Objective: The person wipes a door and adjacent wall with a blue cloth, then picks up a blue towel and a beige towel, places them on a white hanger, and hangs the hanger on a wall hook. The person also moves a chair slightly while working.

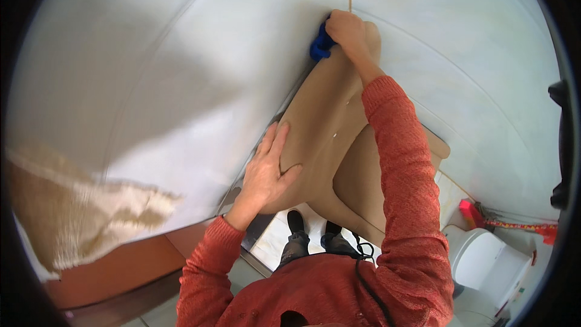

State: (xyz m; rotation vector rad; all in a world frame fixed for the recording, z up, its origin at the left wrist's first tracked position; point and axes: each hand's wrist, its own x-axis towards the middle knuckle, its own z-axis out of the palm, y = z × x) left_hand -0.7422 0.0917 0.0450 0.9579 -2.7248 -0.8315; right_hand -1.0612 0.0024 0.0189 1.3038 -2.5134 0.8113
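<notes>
In front of me is a tan chair [313, 113] with a curved back and smooth upholstery or shell, standing against the pale wall. My left hand [271, 168] rests spread on its near left side, fingers apart, holding nothing. Farther up, my right hand [346, 29] is closed on a blue cloth [321, 44] at the left of the chair's upper end, near the wall corner. Part of the cloth is hidden by the fingers. Two small white spots [335, 135] show on the tan surface.
Pale walls [426, 18] meet at a corner behind the chair. A white lidded bin or toilet [483, 259] stands at lower right beside a red object [471, 212]. Torn wall covering [131, 204] is at left, above a reddish-brown panel [122, 268]. My shoes are on white tiles [272, 240].
</notes>
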